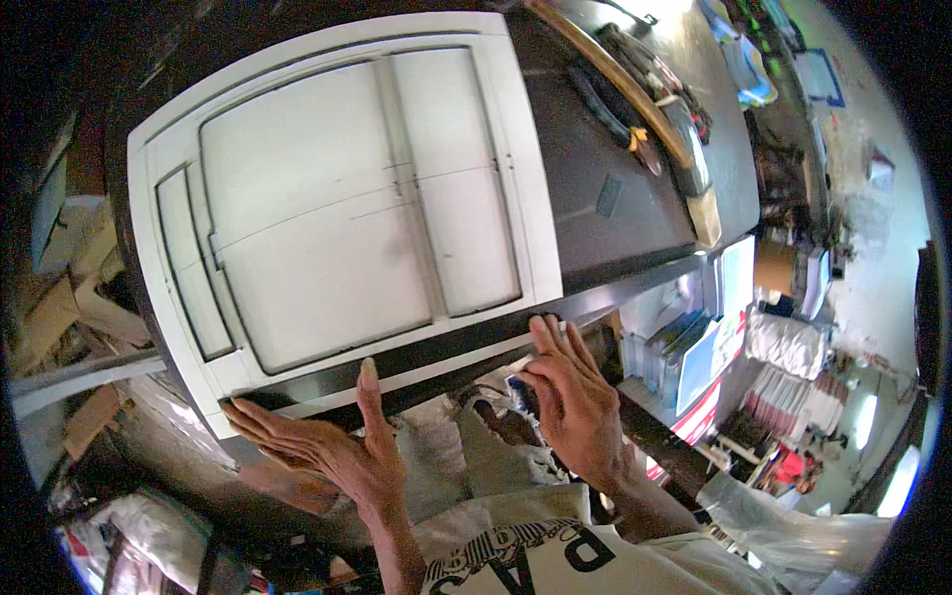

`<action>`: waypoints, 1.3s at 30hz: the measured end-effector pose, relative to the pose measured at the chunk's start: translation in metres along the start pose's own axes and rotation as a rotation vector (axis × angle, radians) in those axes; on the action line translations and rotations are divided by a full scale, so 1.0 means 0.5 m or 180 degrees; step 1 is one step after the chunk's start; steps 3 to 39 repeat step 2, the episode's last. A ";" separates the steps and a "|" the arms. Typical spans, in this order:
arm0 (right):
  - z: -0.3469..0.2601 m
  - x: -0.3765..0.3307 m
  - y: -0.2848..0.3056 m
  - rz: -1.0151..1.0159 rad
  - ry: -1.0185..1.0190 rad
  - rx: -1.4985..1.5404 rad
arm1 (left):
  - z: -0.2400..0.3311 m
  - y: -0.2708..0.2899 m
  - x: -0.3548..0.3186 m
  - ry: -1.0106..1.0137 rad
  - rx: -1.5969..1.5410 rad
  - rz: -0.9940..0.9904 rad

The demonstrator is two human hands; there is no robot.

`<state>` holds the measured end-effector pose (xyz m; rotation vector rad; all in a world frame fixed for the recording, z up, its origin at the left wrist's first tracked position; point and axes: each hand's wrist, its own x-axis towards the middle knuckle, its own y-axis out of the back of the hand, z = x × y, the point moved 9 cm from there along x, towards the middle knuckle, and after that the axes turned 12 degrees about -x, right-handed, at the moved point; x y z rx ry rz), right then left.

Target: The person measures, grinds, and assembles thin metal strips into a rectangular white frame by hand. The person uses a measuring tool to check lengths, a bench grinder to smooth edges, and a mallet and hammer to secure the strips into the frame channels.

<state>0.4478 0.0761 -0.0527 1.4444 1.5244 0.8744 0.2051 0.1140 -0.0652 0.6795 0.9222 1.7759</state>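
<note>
A large white board with dark-lined slots and thin drawn lines lies on the dark table. A thin white strip runs along the table's near edge, apart from the board. My left hand is open at the board's near left corner, its fingers stretched left and its thumb raised by the strip. My right hand rests at the strip's right end, fingers bent together over the table edge. A small bluish-dark thing shows beneath its thumb; what it is I cannot make out.
Pliers and a long wooden-edged tool lie right of the board, near a small dark rectangular piece. Stacked blue-white sheets stand low on the right. Wood scraps lie left; a white sack is farther right.
</note>
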 end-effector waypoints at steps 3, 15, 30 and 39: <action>0.004 -0.013 -0.032 -0.0409 0.0020 -0.0118 | 0.006 -0.009 -0.008 0.0020 -0.0037 0.0072; 0.004 -0.013 -0.032 -0.0409 0.0020 -0.0118 | 0.006 -0.009 -0.008 0.0020 -0.0037 0.0072; 0.004 -0.013 -0.032 -0.0409 0.0020 -0.0118 | 0.006 -0.009 -0.008 0.0020 -0.0037 0.0072; 0.004 -0.013 -0.032 -0.0409 0.0020 -0.0118 | 0.006 -0.009 -0.008 0.0020 -0.0037 0.0072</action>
